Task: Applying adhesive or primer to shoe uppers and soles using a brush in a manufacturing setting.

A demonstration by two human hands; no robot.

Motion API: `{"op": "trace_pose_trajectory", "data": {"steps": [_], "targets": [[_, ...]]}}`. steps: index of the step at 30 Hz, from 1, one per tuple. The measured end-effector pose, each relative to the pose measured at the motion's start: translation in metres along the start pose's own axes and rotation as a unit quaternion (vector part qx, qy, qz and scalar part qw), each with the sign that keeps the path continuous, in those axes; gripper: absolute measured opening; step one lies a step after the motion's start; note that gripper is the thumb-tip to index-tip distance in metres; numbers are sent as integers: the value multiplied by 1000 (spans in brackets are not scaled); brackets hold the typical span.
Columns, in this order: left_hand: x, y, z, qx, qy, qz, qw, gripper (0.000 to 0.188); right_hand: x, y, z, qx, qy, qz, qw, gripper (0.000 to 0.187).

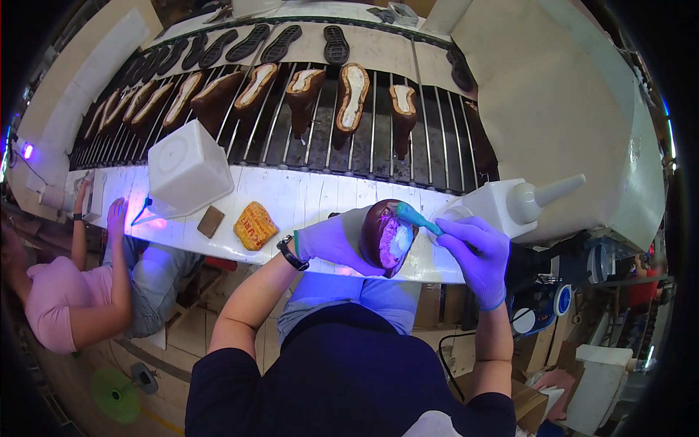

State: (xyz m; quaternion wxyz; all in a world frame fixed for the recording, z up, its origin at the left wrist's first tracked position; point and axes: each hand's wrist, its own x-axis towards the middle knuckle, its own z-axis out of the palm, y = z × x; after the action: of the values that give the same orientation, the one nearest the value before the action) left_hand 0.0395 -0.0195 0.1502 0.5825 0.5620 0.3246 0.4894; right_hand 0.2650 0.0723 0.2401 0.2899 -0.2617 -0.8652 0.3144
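Note:
My left hand (331, 242), in a pale glove, is wrapped round a brown shoe upper (373, 231) and holds it over the front of the white bench. The upper's underside is turned to the right, and a whitish patch shows on it. A teal-handled brush (416, 218) is pinched in the gloved fingers of my right hand (477, 255). Its head end reaches the upper's rim; the bristles cannot be made out. Close beyond my right hand, a white bottle with a long nozzle (513, 206) lies tilted on the bench.
Behind the bench runs a rod conveyor (437, 135) bearing several brown uppers (352, 98), with black soles (336, 45) on a board beyond. A white square container (188, 169), brown block (211, 221) and yellow packet (255, 226) are left. A co-worker (87, 298) sits far left.

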Motion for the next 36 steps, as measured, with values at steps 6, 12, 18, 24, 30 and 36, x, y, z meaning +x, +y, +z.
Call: {"op": "trace_pose_trajectory", "data": {"steps": [6,12,18,24,30,36], "targets": [[10,-19,-27,92,-83,-67,990,74,20,-6,-15,-103,-53,-144,983,24],[20,-14,-47,46,-129,-93,986,60,30,-1,-44,-107,-223,-110,963,24],[6,-46,-60,71,58,-142,986,63,-13,65,-45,-44,5,103,994,27],[7,-90,-56,-24,192,-58,979,46,-78,133,-2,-324,19,286,902,21],[-4,-124,18,-425,288,-145,846,54,-84,159,21,-415,3,299,859,21],[-22,-144,36,-435,314,-167,827,62,-113,194,10,-158,72,228,958,23]]}}
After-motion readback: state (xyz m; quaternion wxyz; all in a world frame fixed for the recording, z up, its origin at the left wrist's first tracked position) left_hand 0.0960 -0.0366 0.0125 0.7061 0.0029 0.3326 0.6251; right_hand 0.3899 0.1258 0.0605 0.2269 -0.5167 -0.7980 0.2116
